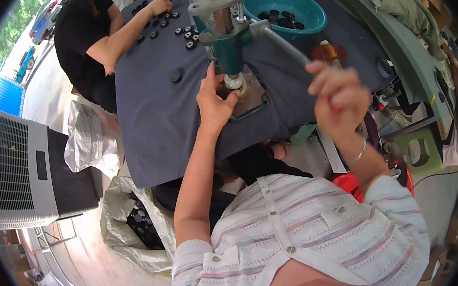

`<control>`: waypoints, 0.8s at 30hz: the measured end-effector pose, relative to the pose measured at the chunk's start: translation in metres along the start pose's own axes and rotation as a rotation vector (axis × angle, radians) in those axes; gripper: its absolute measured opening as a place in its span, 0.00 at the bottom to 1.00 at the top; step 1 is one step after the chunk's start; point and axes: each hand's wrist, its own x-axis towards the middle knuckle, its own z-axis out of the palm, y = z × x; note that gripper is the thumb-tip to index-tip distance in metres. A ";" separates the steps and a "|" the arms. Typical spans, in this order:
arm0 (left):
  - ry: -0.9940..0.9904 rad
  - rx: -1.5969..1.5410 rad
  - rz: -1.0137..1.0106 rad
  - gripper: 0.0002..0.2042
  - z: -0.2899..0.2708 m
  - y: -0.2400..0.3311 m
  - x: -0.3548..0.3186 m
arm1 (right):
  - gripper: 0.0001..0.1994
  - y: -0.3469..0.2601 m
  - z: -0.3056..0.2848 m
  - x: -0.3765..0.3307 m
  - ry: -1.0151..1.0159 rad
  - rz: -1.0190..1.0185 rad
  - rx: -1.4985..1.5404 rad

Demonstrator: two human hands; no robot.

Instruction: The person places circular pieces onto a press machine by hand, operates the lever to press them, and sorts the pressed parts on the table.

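A green hand-lever press [229, 50] stands on the cloth-covered table. Its pale ram tip [233, 81] is down against a light ring-like piece [242, 86] on the base. Beside the tip is my left hand [216, 103], index finger stretched upward and thumb reaching toward the ring; whether it touches that piece is unclear. My right hand [339, 98], smeared by motion, is closed around the end of the press lever [288, 44], where a bit of red shows between the fingers. A bracelet [360, 150] circles my right wrist.
Behind the press, a teal basin [285, 10] holds black round parts. More black discs [187, 36] lie at the far left, near a co-worker's arm [127, 36]. One disc [176, 76] lies apart. An amber dish [330, 52] stands right. An open sack [138, 227] sits below.
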 end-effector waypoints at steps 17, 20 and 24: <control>-0.009 -0.033 0.006 0.44 0.000 -0.010 -0.002 | 0.10 0.027 0.023 0.132 0.210 0.413 0.241; -0.009 -0.045 0.017 0.44 0.003 -0.012 -0.002 | 0.12 0.030 0.012 0.130 0.168 0.386 0.185; -0.014 -0.038 -0.006 0.44 -0.006 -0.009 -0.002 | 0.09 0.007 0.006 0.082 -0.077 0.120 -0.105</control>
